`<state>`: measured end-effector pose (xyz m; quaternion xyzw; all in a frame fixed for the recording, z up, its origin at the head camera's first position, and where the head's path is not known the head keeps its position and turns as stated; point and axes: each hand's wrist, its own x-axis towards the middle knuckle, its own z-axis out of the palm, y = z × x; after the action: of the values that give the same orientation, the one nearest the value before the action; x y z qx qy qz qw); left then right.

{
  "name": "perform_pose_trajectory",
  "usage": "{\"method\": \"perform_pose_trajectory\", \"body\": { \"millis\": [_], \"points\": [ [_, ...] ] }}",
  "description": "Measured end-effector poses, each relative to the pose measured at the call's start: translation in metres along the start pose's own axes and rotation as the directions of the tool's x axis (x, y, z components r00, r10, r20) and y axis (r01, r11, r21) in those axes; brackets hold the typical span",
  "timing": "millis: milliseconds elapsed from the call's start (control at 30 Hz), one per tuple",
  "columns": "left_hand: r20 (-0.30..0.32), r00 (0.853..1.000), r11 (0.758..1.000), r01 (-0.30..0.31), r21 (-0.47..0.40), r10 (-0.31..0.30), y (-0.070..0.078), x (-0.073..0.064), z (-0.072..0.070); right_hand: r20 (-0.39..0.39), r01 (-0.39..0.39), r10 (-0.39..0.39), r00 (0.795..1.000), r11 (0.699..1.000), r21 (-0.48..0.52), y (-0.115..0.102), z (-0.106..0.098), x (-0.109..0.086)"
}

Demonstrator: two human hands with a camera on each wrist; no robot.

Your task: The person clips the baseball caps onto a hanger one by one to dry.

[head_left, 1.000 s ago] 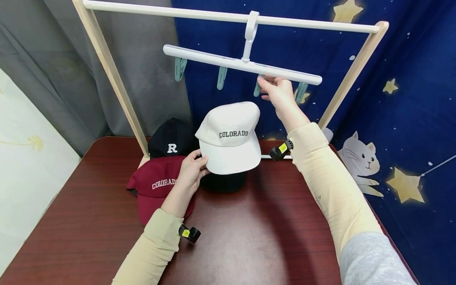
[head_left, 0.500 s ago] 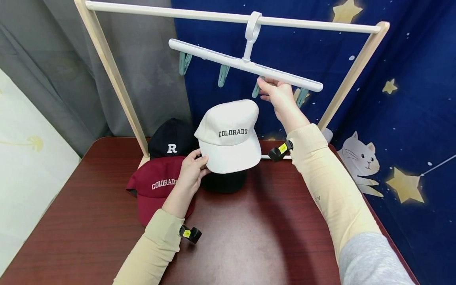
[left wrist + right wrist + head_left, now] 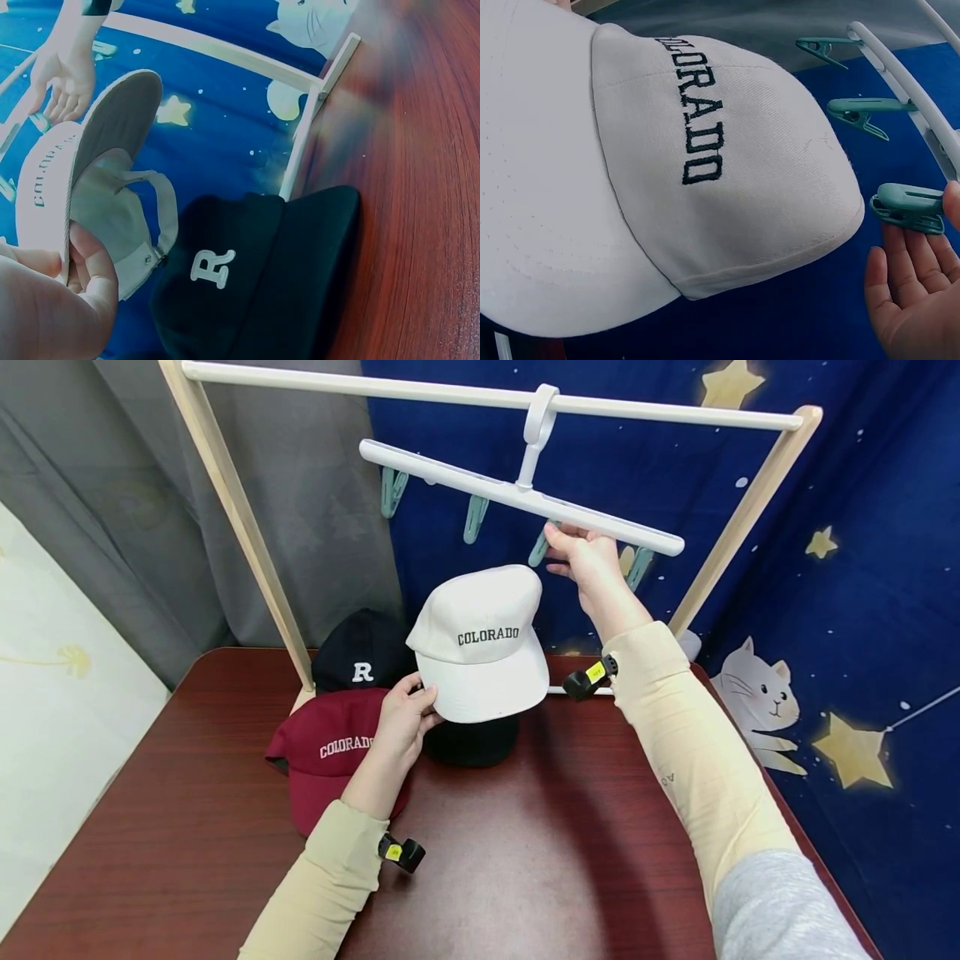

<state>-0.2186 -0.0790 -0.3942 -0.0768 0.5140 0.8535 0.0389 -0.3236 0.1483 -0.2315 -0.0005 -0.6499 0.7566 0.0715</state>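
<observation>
My left hand [image 3: 407, 718] grips the white cap [image 3: 480, 643] at the side of its brim, thumb on one face and fingers on the other. COLORADO is stitched across the cap's front, and its back strap [image 3: 161, 199] shows in the left wrist view. Up at the white hanger [image 3: 450, 477], my right hand [image 3: 592, 564] pinches a green clip [image 3: 907, 206] between thumb and fingers. The cap's crown is just below and left of that clip; in the head view they are apart. The hanger hooks over the rail and tilts down to the right.
A maroon cap [image 3: 337, 752] and a black cap with an R [image 3: 360, 652] lie on the brown table [image 3: 510, 860] at left. Another black brim [image 3: 472, 743] shows beneath the white cap. The rack's rail [image 3: 375, 387] crosses above; more green clips [image 3: 475, 518] hang from the hanger.
The hanger has tilted further, its right end lower and left end higher, while my right hand keeps hold of the clip. My left hand has raised the white cap's crown slightly.
</observation>
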Motion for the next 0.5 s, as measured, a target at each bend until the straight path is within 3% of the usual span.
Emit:
{"method": "perform_pose_trajectory", "body": {
  "millis": [500],
  "points": [
    [-0.006,1.000,1.000,-0.024,-0.020,0.024,0.0040,-0.0033,0.0029,0.007,0.025,-0.025,1.000,0.999,0.043,-0.0017,0.0004,-0.0004]
  ]
}}
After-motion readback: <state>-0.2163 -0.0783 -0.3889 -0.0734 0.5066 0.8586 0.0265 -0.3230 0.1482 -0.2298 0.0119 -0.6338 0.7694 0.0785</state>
